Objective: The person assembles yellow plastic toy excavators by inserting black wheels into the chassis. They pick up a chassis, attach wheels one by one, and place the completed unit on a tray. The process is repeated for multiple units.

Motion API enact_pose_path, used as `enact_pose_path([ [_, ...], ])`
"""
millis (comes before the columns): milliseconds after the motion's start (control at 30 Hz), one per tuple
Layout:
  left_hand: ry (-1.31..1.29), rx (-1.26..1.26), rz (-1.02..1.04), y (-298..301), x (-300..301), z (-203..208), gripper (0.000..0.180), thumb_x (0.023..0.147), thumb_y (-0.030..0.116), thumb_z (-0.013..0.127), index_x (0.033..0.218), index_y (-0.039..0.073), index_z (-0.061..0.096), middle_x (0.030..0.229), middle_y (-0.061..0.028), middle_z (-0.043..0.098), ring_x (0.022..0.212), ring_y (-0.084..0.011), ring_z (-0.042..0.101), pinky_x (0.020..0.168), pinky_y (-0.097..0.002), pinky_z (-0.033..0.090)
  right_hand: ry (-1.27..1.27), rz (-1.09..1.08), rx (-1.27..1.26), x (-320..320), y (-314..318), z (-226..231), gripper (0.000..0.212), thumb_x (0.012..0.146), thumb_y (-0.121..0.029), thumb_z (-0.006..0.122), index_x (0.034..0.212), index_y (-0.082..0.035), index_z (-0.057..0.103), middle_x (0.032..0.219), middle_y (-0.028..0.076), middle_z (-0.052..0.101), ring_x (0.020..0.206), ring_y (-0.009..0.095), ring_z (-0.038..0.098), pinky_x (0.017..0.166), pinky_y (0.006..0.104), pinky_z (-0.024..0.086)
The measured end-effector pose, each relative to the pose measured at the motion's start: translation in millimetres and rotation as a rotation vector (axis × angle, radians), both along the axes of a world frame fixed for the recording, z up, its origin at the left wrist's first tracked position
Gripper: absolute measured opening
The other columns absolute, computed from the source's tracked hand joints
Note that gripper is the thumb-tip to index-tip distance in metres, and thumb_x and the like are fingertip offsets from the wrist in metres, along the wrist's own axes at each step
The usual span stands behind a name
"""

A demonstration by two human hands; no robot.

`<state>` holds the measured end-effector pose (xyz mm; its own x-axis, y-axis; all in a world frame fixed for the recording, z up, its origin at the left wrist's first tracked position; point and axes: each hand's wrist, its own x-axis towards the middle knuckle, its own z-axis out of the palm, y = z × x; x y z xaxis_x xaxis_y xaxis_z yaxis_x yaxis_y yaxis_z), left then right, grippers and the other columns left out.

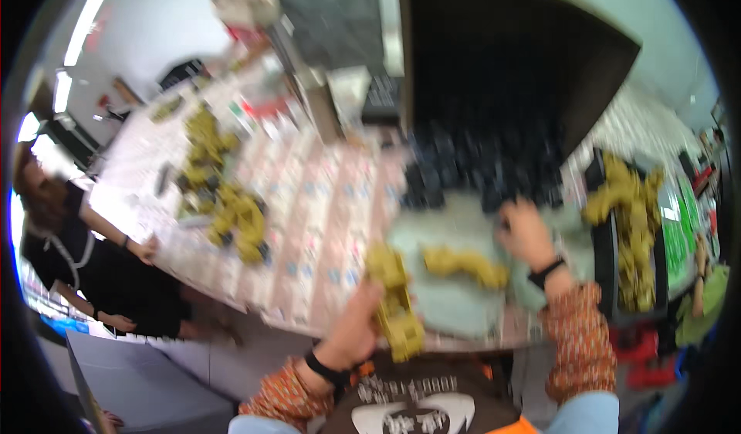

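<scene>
My left hand (355, 322) is closed round an olive-yellow moulded plastic part (401, 318), a long blocky piece with open cells, tilted over the table's near edge. At the near edge of a heap of small black parts (486, 164), my right hand (527, 235) has its fingers bent together. Blur and the dark heap hide what, if anything, is between those fingertips. Between my hands a second olive-yellow part (465, 266) lies on a pale green mat (455, 314).
A large dark box (610, 63) lies open toward me behind the black parts. At right stands a black bin (607, 268) full of yellow parts (637, 233). More yellow parts (204, 148) lie at left. A metal post (320, 106) rises behind. People are at both sides.
</scene>
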<state>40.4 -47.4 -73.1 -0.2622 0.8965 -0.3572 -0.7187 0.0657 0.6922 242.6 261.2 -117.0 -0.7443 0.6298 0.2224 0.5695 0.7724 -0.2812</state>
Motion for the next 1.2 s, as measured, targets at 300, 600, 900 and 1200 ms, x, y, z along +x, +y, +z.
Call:
enact_pose_path([
  [300,-0.057,0.108,-0.018,15,-27,-21,0.046,0.104,0.044,0.059,0.133,0.008,0.061,0.107,-0.0070,0.070,0.091,-0.0236,0.070,0.082,-0.0421,0.061,0.089,-0.046,-0.150,0,-2,16,0.034,0.079,-0.025,0.072,0.098,-0.004,0.054,0.084,0.022,0.068,0.078,0.043,0.069,0.071,0.0510,0.056],
  [600,-0.024,0.070,0.018,-2,-14,13,0.056,0.106,0.041,0.054,0.149,0.006,0.041,0.136,-0.0119,0.059,0.117,-0.0275,0.063,0.095,-0.0483,0.058,0.521,0.020,-1.301,-7,-86,97,0.033,0.094,-0.006,0.057,0.127,-0.008,0.058,0.089,0.002,0.061,0.064,0.005,0.045,0.056,0.0213,0.037],
  [900,-0.022,0.031,0.077,-9,-8,12,0.060,0.104,0.050,0.055,0.144,0.006,0.048,0.128,-0.0108,0.063,0.106,-0.0266,0.068,0.088,-0.0471,0.060,0.750,0.139,-1.655,-25,-153,75,0.041,0.095,-0.008,0.049,0.135,0.000,0.055,0.115,0.008,0.057,0.087,0.015,0.057,0.081,0.0356,0.055],
  [1200,-0.034,0.017,0.032,-21,-3,7,0.061,0.109,0.054,0.038,0.149,0.007,0.043,0.131,-0.0173,0.063,0.105,-0.0216,0.067,0.089,-0.0373,0.060,0.747,0.241,-1.246,-45,-179,58,0.047,0.096,0.000,0.063,0.140,-0.003,0.047,0.141,0.009,0.058,0.120,0.015,0.060,0.100,0.0293,0.045],
])
